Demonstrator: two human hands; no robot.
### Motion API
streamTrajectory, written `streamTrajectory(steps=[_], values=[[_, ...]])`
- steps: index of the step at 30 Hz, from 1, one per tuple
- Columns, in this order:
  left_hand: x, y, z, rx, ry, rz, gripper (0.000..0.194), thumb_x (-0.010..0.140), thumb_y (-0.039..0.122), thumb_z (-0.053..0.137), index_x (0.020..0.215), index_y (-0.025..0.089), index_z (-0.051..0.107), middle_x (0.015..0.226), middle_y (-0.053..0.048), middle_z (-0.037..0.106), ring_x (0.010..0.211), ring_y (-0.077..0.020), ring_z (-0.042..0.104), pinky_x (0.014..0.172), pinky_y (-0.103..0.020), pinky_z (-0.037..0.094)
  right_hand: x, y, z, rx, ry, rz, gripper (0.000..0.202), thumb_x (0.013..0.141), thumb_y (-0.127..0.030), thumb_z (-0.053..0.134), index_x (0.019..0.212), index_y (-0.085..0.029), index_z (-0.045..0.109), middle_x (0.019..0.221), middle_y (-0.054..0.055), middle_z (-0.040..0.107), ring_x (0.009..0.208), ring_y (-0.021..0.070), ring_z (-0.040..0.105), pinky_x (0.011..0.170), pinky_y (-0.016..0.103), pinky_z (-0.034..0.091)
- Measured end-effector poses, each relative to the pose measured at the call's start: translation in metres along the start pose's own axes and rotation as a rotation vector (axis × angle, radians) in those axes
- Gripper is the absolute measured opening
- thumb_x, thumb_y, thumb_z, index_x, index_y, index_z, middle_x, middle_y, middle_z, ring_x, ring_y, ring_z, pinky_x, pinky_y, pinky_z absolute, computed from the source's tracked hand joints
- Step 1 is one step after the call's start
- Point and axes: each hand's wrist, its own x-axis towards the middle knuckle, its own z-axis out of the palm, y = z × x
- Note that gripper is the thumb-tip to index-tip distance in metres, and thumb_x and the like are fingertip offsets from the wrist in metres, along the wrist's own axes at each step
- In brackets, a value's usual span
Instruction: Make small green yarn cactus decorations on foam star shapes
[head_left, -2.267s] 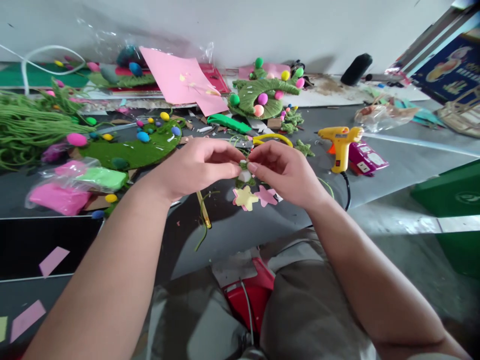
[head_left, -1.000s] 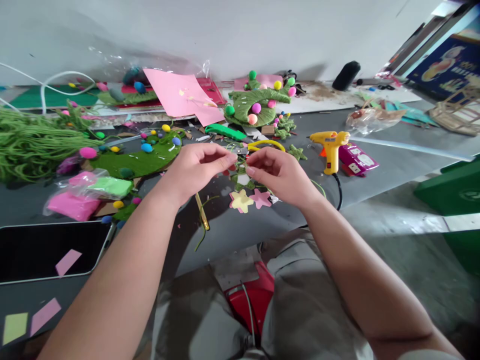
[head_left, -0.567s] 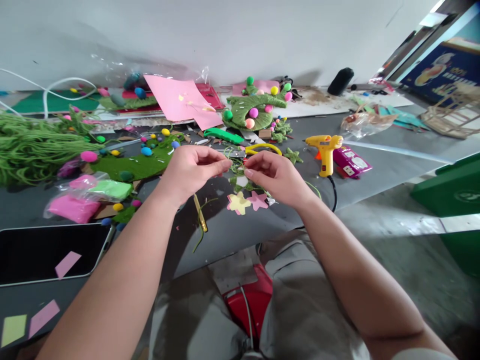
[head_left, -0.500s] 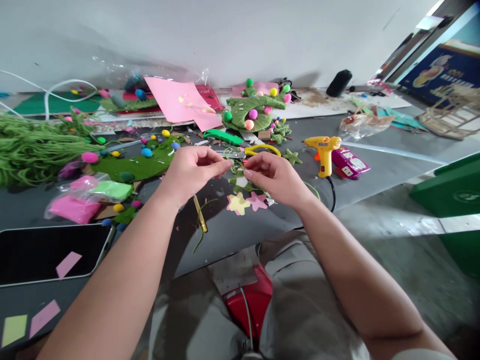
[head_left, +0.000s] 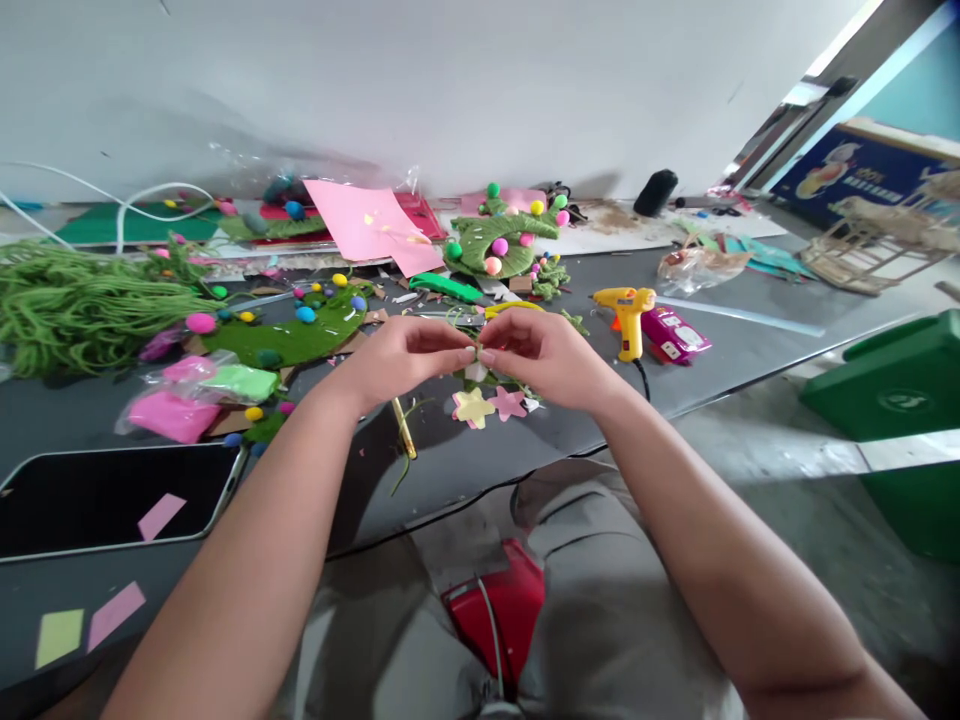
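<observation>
On the table lay a phone, left. The left hand and right hand were together at the fingertips; their grip was unclear. The glue gun lay to their right. The green piece was by the fingertips, behind the yellow star and pink star.

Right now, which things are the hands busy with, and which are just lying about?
Busy, it seems:
left hand and right hand, fingertips close together; what they pinch is too small to tell
green-and-white piece, just below the fingertips

Lying about:
yellow star
pink star
yellow glue gun
green yarn
phone
</observation>
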Motion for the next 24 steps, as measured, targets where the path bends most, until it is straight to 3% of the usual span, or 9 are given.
streamTrajectory(steps=[8,13,24], values=[[-0.002,0.004,0.000,-0.029,-0.043,-0.025,0.021,0.076,0.036,0.086,0.092,0.023,0.083,0.083,-0.003,0.080,0.078,-0.0182,0.070,0.075,-0.031,0.054,-0.001,-0.006,-0.001,-0.089,-0.014,0.031,0.021,0.088,-0.033,0.076,0.097,-0.015,0.071,0.086,0.003,0.071,0.070,0.0118,0.060,0.061,0.027,0.049],[0.000,0.000,-0.001,-0.052,0.029,-0.058,0.023,0.075,0.037,0.087,0.090,0.021,0.080,0.078,-0.003,0.078,0.072,-0.0167,0.067,0.071,-0.031,0.054,-0.003,-0.003,-0.002,-0.164,0.097,0.029,0.022,0.089,-0.037,0.075,0.096,-0.016,0.071,0.081,0.001,0.068,0.061,0.0093,0.050,0.055,0.027,0.042],[0.004,-0.006,0.004,-0.137,0.080,-0.119,0.034,0.074,0.038,0.087,0.104,0.021,0.081,0.092,-0.007,0.082,0.085,-0.0208,0.075,0.076,-0.033,0.057,-0.011,-0.001,-0.008,-0.243,0.121,-0.028,0.013,0.094,-0.029,0.068,0.094,-0.018,0.076,0.081,0.002,0.071,0.066,0.0128,0.055,0.063,0.030,0.044]])
